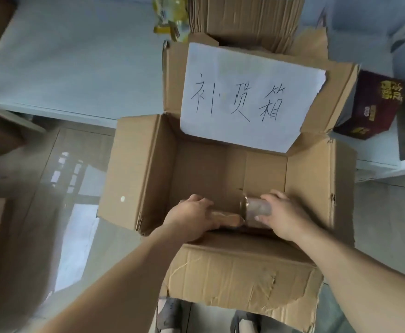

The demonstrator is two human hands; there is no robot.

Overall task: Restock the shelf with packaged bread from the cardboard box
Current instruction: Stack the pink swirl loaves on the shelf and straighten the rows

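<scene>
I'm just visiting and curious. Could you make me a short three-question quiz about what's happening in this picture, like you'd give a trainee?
1. True or false: both hands are reaching inside the open cardboard box.
2. Multiple choice: what does the right hand grip? A) a clear wrapped package of bread B) a roll of tape C) a pair of scissors
3. Fill in: the white paper sign with handwritten characters is stuck to the box's far ____.

Key
1. True. The left hand holds a brown package of bread and the right hand grips the clear package of bread, both low in the box.
2. A
3. flap
</scene>
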